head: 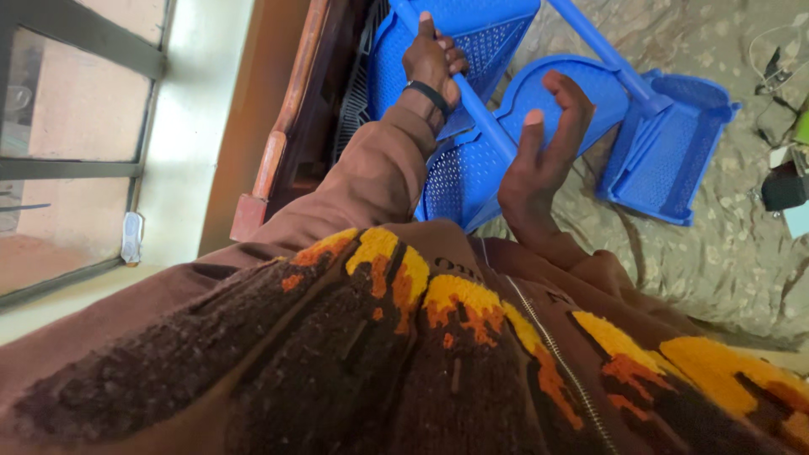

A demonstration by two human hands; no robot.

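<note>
At far left a barred window (76, 143) is seen, with a pale wall strip beside it. Next to it a reddish-brown wooden frame (282, 126) is leaned, dark inside. A brown sleeve is stretched from the lower middle up toward a blue plastic rack (480, 160) made of perforated shelves joined by round blue poles. The left hand (431, 59) is wrapped around one blue pole (484, 118) near the top shelf, fingers curled shut on it, thumb pointed up; a black wristband (430, 94) is worn on that wrist. The rack is lying tilted on its side on a grey-beige patterned floor covering (716, 253), upper centre of the view, just right of the wooden frame. The right hand (543, 160) is held in front of the middle shelf, fingers spread wide and slightly curved, nothing gripped; whether the fingertips touch the shelf cannot be told. A third shelf (670, 143) is seen further right, joined by another pole. At far right edge some small objects and a white cable (771, 50) are lying on the floor, too cut off to identify. The bottom of the view is filled by a brown zip jacket (421, 362) with orange and yellow fuzzy patches.
</note>
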